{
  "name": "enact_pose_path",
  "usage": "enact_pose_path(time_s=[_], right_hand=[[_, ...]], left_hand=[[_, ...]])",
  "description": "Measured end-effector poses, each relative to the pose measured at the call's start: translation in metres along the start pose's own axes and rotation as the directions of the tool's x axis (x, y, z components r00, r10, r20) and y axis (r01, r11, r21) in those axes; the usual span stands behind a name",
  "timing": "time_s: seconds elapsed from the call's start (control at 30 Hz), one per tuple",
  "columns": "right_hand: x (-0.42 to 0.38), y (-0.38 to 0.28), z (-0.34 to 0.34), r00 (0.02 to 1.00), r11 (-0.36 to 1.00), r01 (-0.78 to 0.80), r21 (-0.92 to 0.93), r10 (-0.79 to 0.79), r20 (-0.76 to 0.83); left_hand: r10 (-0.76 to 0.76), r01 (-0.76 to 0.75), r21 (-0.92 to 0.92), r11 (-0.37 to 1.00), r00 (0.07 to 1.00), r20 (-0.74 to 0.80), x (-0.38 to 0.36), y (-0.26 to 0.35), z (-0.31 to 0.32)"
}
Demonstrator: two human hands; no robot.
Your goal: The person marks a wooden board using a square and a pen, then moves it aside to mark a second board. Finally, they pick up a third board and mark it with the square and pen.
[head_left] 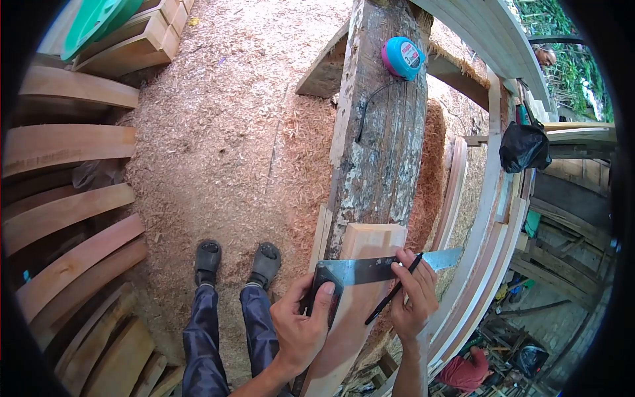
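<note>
A try square lies across a pale wooden board, its metal blade spanning the width and reaching past the right edge. My left hand is wrapped round the square's dark stock, thumb on top, against the board's left edge. In my right hand is a black pen, slanting down over the board, while the fingertips touch the blade. The board rests on a weathered, paint-spotted beam. Further up that beam sits a blue and pink tape measure.
Curved wooden planks are stacked along the left. Wood shavings cover the floor around my feet. Long boards and a black plastic bag are at the right. A person in a red shirt appears at lower right, another person at upper right.
</note>
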State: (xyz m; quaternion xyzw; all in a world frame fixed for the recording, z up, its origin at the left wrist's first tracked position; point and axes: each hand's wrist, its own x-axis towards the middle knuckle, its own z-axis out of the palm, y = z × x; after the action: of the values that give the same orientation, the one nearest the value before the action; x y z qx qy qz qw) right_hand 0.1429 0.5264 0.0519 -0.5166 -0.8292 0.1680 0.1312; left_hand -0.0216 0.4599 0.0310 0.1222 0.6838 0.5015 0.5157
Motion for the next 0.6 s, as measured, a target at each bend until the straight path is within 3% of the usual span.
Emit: enact_pose_path(time_s=[0.27, 0.43, 0.5, 0.53, 0.6], right_hand=[[-0.002, 0.005, 0.0, 0.999, 1.0, -0.016, 0.002, 0.016, -0.03], [0.001, 0.004, -0.004, 1.0, 0.999, -0.03, 0.038, 0.03, -0.008], [0.002, 0.0, -0.002, 0.981, 0.978, -0.169, 0.123, 0.179, -0.071], [0.005, -0.001, -0.003, 0.981, 0.977, -0.172, 0.122, 0.182, -0.073], [0.012, -0.002, -0.004, 0.97, 0.972, -0.233, -0.017, 0.231, -0.074]], left_hand=[[-0.048, 0.048, 0.016, 0.999, 0.999, 0.007, -0.002, -0.007, 0.008], [-0.003, 0.003, 0.022, 1.0, 1.0, -0.001, 0.0, -0.009, 0.008], [0.017, -0.017, 0.028, 0.999, 1.0, 0.004, 0.0, -0.008, 0.008], [-0.007, 0.007, 0.025, 1.0, 1.0, 0.001, 0.0, -0.005, 0.008], [-0.034, 0.034, 0.023, 0.999, 0.999, 0.001, 0.0, -0.002, 0.009]])
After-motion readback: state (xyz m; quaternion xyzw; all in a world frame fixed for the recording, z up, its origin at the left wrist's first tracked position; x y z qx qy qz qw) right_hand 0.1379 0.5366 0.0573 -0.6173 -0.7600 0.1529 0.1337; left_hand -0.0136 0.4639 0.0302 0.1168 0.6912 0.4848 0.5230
